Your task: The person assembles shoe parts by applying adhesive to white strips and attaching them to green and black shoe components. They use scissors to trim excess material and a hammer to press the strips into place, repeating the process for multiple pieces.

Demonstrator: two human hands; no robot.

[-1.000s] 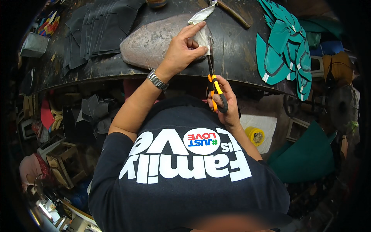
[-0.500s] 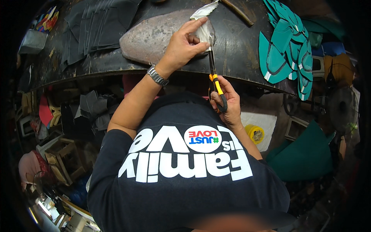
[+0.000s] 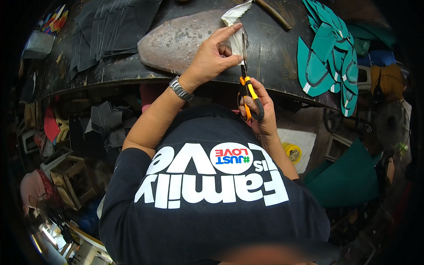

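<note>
My left hand (image 3: 212,57), a metal watch on its wrist, pinches a strip of white material (image 3: 235,20) above a worn flat stone (image 3: 181,39) on the dark workbench (image 3: 274,62). My right hand (image 3: 260,112) grips orange-handled scissors (image 3: 246,84), and their blades run up into the strip just beside my left fingers. The lower end of the strip is hidden behind my left hand.
A fan of teal cut pieces (image 3: 329,57) lies on the bench at right. Dark cut sheets (image 3: 110,31) are stacked at back left. Below the bench are scraps, a wooden crate (image 3: 73,179), a teal sheet (image 3: 349,181) and a small yellow tub (image 3: 292,152).
The scissors have moved slightly further up along the white strip. My left hand keeps its hold on the strip, index finger still stretched out.
</note>
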